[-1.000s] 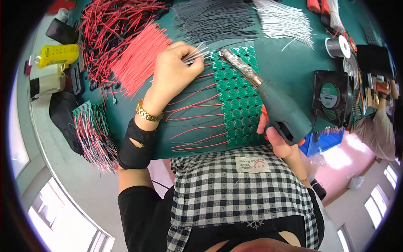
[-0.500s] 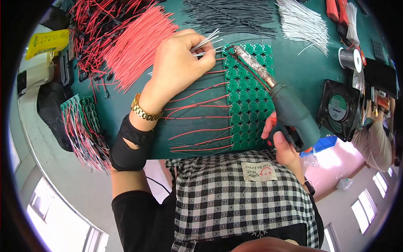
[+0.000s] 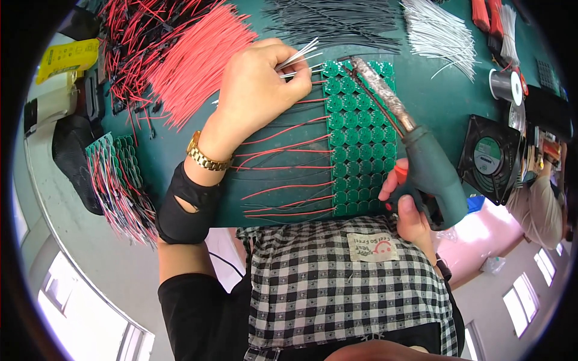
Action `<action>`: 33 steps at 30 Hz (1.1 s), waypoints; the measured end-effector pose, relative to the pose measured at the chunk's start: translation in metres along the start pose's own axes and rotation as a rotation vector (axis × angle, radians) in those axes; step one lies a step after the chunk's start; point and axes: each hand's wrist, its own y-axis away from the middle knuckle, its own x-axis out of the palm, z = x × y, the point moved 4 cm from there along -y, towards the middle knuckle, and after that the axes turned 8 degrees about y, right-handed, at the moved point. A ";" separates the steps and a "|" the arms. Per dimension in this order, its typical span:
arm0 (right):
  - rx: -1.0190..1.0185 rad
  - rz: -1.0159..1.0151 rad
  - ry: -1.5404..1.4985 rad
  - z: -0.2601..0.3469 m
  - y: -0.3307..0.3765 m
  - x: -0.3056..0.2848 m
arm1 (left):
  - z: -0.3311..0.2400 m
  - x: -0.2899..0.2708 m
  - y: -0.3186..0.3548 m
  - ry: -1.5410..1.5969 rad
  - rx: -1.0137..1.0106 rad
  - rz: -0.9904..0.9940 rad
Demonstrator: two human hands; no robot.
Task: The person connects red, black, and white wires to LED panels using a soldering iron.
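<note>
My left hand (image 3: 260, 84) is closed around a small bunch of white wires (image 3: 301, 55), whose ends point toward the top left corner of a green circuit board panel (image 3: 344, 138). Round boards fill the panel in rows. Red wires (image 3: 289, 168) and thin black ones run left from its left edge. My right hand (image 3: 409, 201) grips a soldering gun (image 3: 432, 171) by its handle. The gun's long barrel slants up and left over the panel, with its tip above the top row, a little right of the white wires.
Piles of red wires (image 3: 198, 63), black wires (image 3: 337, 24) and white wires (image 3: 442, 36) lie at the back. A solder spool (image 3: 506, 86) and a black fan (image 3: 490, 157) stand at right. Wired boards (image 3: 120, 186) hang at left. Another person's arm (image 3: 539, 207) shows at far right.
The soldering gun has shifted right with my right hand, and its tip has drawn away from the panel's left edge. My left hand has hardly moved.
</note>
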 end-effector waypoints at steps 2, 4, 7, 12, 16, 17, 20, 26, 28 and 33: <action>-0.001 -0.007 0.007 0.000 0.002 -0.003 | 0.000 0.000 0.000 -0.011 0.002 0.002; -0.003 -0.017 0.015 0.001 0.004 -0.004 | -0.001 0.000 0.000 -0.007 0.011 0.003; 0.023 0.006 -0.010 0.000 0.007 -0.004 | 0.000 0.002 0.000 -0.006 0.016 0.012; 0.014 0.026 -0.005 -0.010 0.015 -0.011 | 0.000 -0.004 0.002 0.063 0.013 0.063; 0.005 0.001 -0.019 -0.011 0.017 -0.013 | -0.004 -0.005 0.002 0.154 0.024 0.133; 0.020 0.019 -0.001 -0.010 0.017 -0.013 | -0.006 -0.005 0.004 0.157 0.025 0.134; 0.021 0.060 0.021 -0.011 0.017 -0.012 | -0.011 0.000 0.011 0.169 0.029 0.213; 0.014 0.077 0.034 -0.016 0.016 -0.011 | -0.011 0.007 0.011 0.043 -0.008 0.169; -0.072 0.123 -0.065 -0.016 0.016 -0.013 | -0.010 0.008 0.011 0.019 -0.003 0.159; -0.072 0.107 0.055 -0.020 0.017 -0.017 | -0.009 0.011 0.011 0.035 -0.024 0.135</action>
